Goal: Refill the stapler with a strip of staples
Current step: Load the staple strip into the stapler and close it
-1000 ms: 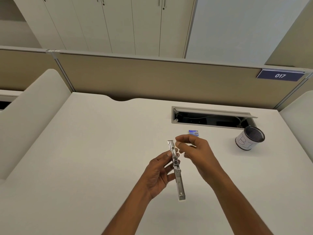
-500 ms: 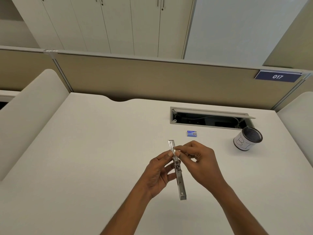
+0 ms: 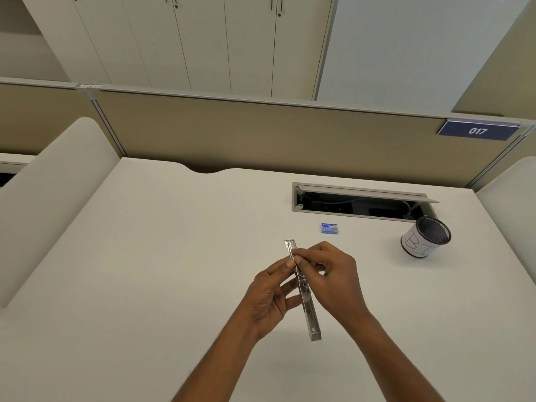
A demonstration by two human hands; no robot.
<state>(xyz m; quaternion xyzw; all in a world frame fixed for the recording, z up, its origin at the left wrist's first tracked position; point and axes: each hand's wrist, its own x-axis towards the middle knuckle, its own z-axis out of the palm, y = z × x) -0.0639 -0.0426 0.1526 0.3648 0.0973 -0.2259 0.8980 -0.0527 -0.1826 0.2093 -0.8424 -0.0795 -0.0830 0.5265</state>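
Observation:
A slim metal stapler (image 3: 310,311), swung open into one long strip, is held above the white desk (image 3: 145,271). My left hand (image 3: 268,297) grips its middle from the left, thumb near the hinge. My right hand (image 3: 330,274) pinches at the stapler's upper half with thumb and forefinger, fingertips touching the open channel. Whether a staple strip sits between those fingertips is too small to tell. A small blue staple box (image 3: 329,228) lies on the desk just beyond my right hand.
A mesh pen cup (image 3: 425,237) with a white label stands at the right. Behind it an open cable tray (image 3: 359,203) is set into the desk. A beige partition (image 3: 261,134) bounds the far edge, and curved white dividers stand on both sides.
My right hand has come down and to the left from near the staple box onto the stapler's upper half. The left hand and stapler have held nearly still.

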